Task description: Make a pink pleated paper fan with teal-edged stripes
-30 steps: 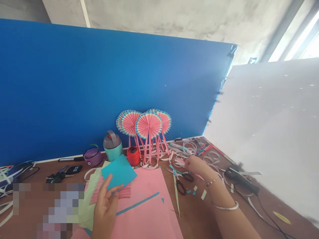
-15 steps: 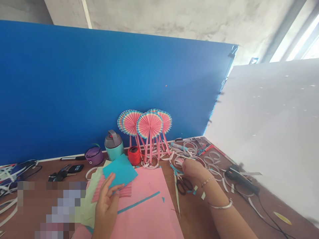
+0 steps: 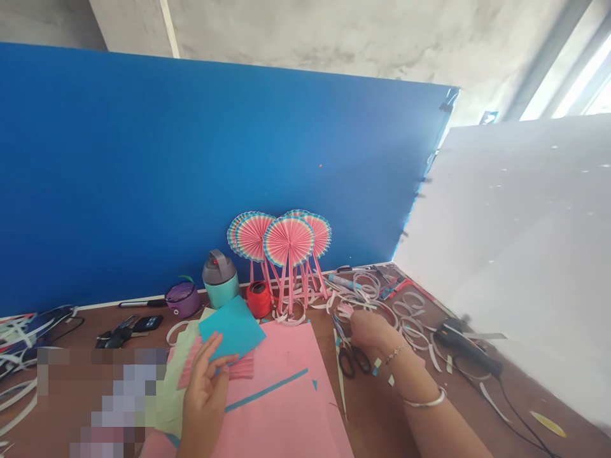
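Note:
My left hand (image 3: 207, 381) is at the lower left of the view, with its thumb and fingers on a blue paper square (image 3: 232, 329). Under that square lies a pleated pink paper (image 3: 242, 367). My right hand (image 3: 370, 327) reaches into the scraps on the right with its fingers curled. Its fingertips are mostly hidden, and whatever they may hold is too small to make out. Scissors with dark handles (image 3: 354, 361) lie just below that hand. A large pink sheet (image 3: 291, 413) spreads between my hands, and a thin blue strip (image 3: 267, 389) rests on it.
Pink pleated paper fans (image 3: 289, 242) on legs stand against the blue panel (image 3: 143, 178). Left of them are a teal flask (image 3: 221, 283), a purple container (image 3: 182, 300) and a red roll (image 3: 258, 299). Curled white strips (image 3: 413, 305) and a dark corded tool (image 3: 468, 346) lie right.
My right hand has shifted slightly down and toward the scissors among the scraps. My left hand stays on the blue square. The whole view has moved a little.

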`<state>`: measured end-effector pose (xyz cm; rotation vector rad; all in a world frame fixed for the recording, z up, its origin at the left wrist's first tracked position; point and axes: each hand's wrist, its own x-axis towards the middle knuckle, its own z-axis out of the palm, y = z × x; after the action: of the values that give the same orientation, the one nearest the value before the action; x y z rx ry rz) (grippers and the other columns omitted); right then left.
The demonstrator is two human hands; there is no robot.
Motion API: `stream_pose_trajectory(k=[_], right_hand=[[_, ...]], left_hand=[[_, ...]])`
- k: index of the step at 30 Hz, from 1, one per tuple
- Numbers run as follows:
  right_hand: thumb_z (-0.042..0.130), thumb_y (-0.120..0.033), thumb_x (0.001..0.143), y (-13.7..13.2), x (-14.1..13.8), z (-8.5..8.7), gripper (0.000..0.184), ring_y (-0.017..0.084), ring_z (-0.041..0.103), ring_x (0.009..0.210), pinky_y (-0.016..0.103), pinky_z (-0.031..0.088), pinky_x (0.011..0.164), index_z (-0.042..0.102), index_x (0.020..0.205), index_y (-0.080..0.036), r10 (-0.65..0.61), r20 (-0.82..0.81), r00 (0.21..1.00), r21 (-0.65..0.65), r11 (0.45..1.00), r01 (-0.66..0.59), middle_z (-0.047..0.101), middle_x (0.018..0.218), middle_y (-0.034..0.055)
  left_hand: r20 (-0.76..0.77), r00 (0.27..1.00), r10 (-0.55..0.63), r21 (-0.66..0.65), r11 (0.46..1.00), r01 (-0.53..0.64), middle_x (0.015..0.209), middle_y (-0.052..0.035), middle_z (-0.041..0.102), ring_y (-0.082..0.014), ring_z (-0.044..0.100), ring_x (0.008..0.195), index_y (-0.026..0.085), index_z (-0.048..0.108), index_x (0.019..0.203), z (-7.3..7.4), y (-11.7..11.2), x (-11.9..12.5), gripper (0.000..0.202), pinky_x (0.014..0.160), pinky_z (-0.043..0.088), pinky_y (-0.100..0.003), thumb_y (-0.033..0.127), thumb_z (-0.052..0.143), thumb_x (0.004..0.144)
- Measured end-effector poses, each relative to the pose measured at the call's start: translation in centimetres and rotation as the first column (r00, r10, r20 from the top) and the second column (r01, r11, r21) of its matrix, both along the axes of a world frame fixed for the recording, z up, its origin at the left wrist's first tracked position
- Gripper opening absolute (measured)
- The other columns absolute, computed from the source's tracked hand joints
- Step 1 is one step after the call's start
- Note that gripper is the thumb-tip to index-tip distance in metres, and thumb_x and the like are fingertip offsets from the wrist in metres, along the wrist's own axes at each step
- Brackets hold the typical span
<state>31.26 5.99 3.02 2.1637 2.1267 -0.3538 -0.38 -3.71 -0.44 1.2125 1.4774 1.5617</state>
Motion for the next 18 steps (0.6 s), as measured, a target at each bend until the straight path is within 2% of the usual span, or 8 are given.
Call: stream_pose_trajectory(k=[4,6,8,9,11,13,15,18], right_hand=[[0.056,-0.011,0.058,-0.1,0.7,1.3,0.008,0.017,0.056,0.062,0.024,0.033,0.051,0.061,0.063,-0.015,0.057,-0.078,0.995,0.033,0.998,-0.055,0.060,0.064,0.0044],[0.052,-0.013,0.062,-0.4,0.4,2.2,0.005,0.013,0.050,0.058,0.022,0.030,0.048,0.056,0.063,-0.017,0.088,-0.223,0.971,0.096,0.993,-0.068,0.055,0.061,-0.0001],[0.050,-0.014,0.064,-0.8,-0.6,2.9,0.004,0.010,0.044,0.056,0.021,0.029,0.048,0.050,0.063,-0.017,0.160,-0.475,0.865,0.175,0.981,-0.085,0.050,0.060,-0.0031],[0.049,-0.014,0.065,-1.1,-1.4,3.1,0.004,0.009,0.042,0.055,0.020,0.030,0.049,0.048,0.063,-0.017,0.213,-0.599,0.772,0.209,0.972,-0.106,0.048,0.061,-0.0039],[0.051,-0.015,0.065,-1.6,-3.3,3.4,0.004,0.008,0.040,0.055,0.019,0.030,0.049,0.047,0.064,-0.017,0.276,-0.735,0.619,0.224,0.961,-0.162,0.046,0.060,-0.0050],[0.051,-0.013,0.064,-2.3,-5.5,3.4,0.004,0.008,0.041,0.055,0.019,0.031,0.050,0.049,0.065,-0.017,0.312,-0.771,0.556,0.239,0.950,-0.202,0.047,0.059,-0.0052],[0.050,-0.011,0.063,-3.2,-7.5,3.2,0.006,0.008,0.043,0.055,0.019,0.033,0.051,0.051,0.065,-0.017,0.358,-0.760,0.542,0.269,0.933,-0.239,0.051,0.061,-0.0044],[0.050,-0.010,0.064,-4.5,-9.6,2.9,0.008,0.010,0.047,0.058,0.020,0.036,0.055,0.053,0.064,-0.017,0.416,-0.718,0.558,0.303,0.909,-0.287,0.055,0.061,-0.0036]], left_hand=[[0.016,1.000,-0.007,-0.020,1.000,0.007,0.137,-0.0086,0.045,-0.0218,0.064,0.093,0.027,0.049,0.123,0.0,0.0,-0.3,0.047,0.077,0.052,-0.032,0.040,0.057,0.079],[0.033,0.999,-0.025,-0.046,0.999,0.027,0.126,-0.0101,0.055,-0.0228,0.064,0.092,0.024,0.051,0.120,0.0,0.0,-0.3,0.048,0.074,0.052,-0.032,0.041,0.059,0.076],[0.052,0.996,-0.078,-0.079,0.993,0.082,0.116,-0.0104,0.061,-0.0236,0.062,0.095,0.021,0.054,0.117,0.3,0.0,0.1,0.047,0.074,0.052,-0.032,0.043,0.059,0.075],[0.068,0.993,-0.098,-0.090,0.990,0.104,0.114,-0.0104,0.062,-0.0237,0.061,0.097,0.021,0.055,0.116,0.5,0.0,0.4,0.047,0.074,0.052,-0.031,0.045,0.059,0.076],[0.113,0.983,-0.146,-0.113,0.981,0.158,0.107,-0.0108,0.064,-0.0241,0.060,0.099,0.019,0.058,0.112,1.1,0.0,1.2,0.048,0.074,0.051,-0.030,0.049,0.060,0.074],[0.171,0.968,-0.185,-0.135,0.968,0.209,0.100,-0.0106,0.065,-0.0219,0.061,0.089,0.017,0.058,0.111,2.0,-0.1,2.1,0.055,0.069,0.051,-0.029,0.053,0.063,0.069],[0.228,0.940,-0.254,-0.175,0.939,0.296,0.090,-0.0092,0.066,-0.0184,0.061,0.072,0.016,0.057,0.111,2.9,-0.1,2.8,0.059,0.058,0.048,-0.027,0.053,0.065,0.066],[0.204,0.935,-0.290,-0.283,0.897,0.340,0.079,-0.0056,0.065,-0.0150,0.058,0.065,0.016,0.062,0.094,4.1,-0.1,3.1,0.044,0.057,0.045,-0.026,0.047,0.067,0.064]])
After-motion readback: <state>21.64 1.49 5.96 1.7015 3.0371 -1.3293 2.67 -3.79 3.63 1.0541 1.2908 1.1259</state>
